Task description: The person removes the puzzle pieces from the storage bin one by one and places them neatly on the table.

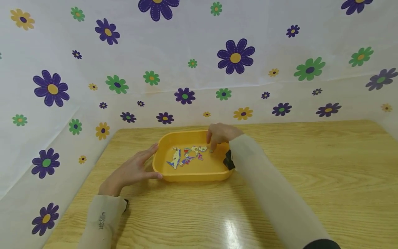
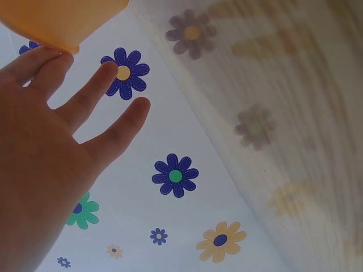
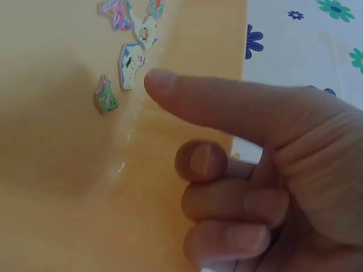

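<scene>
A yellow tray (image 1: 196,177) stands on the table, with several flat, irregular printed pieces (image 1: 175,158) lying on its floor, like puzzle pieces. My left hand (image 1: 133,169) spreads along the tray's left end, fingertips and thumb touching its outside; in the left wrist view, fingers (image 2: 54,71) meet the tray's edge (image 2: 71,48). Over the tray's right part, my right hand (image 1: 222,134) reaches in with one finger pointing down. In the right wrist view, that straight finger (image 3: 210,105) is close to a whitish piece (image 3: 129,65) and a small green piece (image 3: 106,97); the other fingers curl around nothing visible.
The wooden table (image 1: 311,173) extends to both sides and in front of the tray. Behind it and at the left hangs a white cloth (image 1: 264,45) with printed flowers. Black bands show at both wrists, one (image 1: 229,160) close against the tray's right end.
</scene>
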`<action>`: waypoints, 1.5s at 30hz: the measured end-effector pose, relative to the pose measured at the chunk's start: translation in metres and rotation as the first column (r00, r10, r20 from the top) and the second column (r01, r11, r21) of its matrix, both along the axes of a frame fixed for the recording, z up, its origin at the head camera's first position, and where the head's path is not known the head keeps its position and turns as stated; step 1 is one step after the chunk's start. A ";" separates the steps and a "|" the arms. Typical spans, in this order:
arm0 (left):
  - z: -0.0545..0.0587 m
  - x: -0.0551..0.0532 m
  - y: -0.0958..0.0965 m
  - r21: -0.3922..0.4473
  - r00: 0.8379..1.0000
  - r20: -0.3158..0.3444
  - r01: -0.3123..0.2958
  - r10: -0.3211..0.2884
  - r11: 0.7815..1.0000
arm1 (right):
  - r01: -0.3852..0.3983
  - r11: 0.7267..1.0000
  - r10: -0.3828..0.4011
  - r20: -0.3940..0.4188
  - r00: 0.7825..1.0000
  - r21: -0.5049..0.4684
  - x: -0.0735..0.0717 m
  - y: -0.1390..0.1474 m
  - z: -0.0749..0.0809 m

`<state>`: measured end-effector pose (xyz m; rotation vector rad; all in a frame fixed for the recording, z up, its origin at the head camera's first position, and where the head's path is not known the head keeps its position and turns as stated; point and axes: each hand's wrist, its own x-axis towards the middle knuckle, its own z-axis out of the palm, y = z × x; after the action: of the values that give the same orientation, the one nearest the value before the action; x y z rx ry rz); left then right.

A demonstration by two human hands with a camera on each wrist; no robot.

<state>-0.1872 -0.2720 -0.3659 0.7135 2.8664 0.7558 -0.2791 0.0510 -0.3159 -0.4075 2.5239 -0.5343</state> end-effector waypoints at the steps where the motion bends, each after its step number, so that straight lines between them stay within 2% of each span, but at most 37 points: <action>1: 0.000 0.000 0.000 0.002 1.000 -0.002 0.001 -0.001 1.000 | -0.013 1.000 0.013 0.001 1.000 0.002 -0.001 0.000 -0.001; 7: -0.001 -0.001 0.001 0.011 1.000 -0.006 0.016 -0.016 1.000 | -0.087 0.995 0.089 -0.032 0.996 0.057 -0.005 0.000 -0.004; 9: 0.000 -0.001 0.001 0.009 1.000 -0.006 0.017 -0.017 1.000 | -0.088 0.994 0.092 -0.053 0.994 0.068 -0.006 -0.002 -0.004; 20: 0.000 0.000 0.003 0.006 1.000 0.015 0.005 -0.005 1.000 | -0.028 0.990 0.045 -0.124 0.991 0.138 0.005 -0.013 -0.015; 26: 0.001 -0.002 0.003 -0.003 1.000 0.013 -0.001 0.001 1.000 | -0.023 0.988 0.049 -0.175 0.983 0.149 0.002 -0.013 -0.022; 31: -0.001 -0.001 0.002 -0.013 1.000 0.009 0.007 -0.007 1.000 | -0.065 0.984 0.097 -0.192 0.977 0.165 -0.003 -0.015 -0.031; 37: -0.001 0.000 0.002 -0.017 1.000 0.012 -0.002 0.002 1.000 | -0.116 0.969 0.161 -0.202 0.966 0.220 -0.005 -0.018 -0.032; 41: 0.000 0.000 0.003 -0.017 1.000 0.018 -0.001 0.001 1.000 | -0.173 0.969 0.207 -0.200 0.958 0.177 -0.007 -0.017 -0.032; 45: 0.001 0.000 0.003 -0.014 1.000 0.023 0.002 -0.001 1.000 | -0.248 0.968 0.246 -0.261 0.933 0.025 -0.010 -0.016 -0.027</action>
<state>-0.1870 -0.2691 -0.3650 0.7007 2.8473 0.7380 -0.2887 0.0350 -0.3427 -0.8363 2.6645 -0.4146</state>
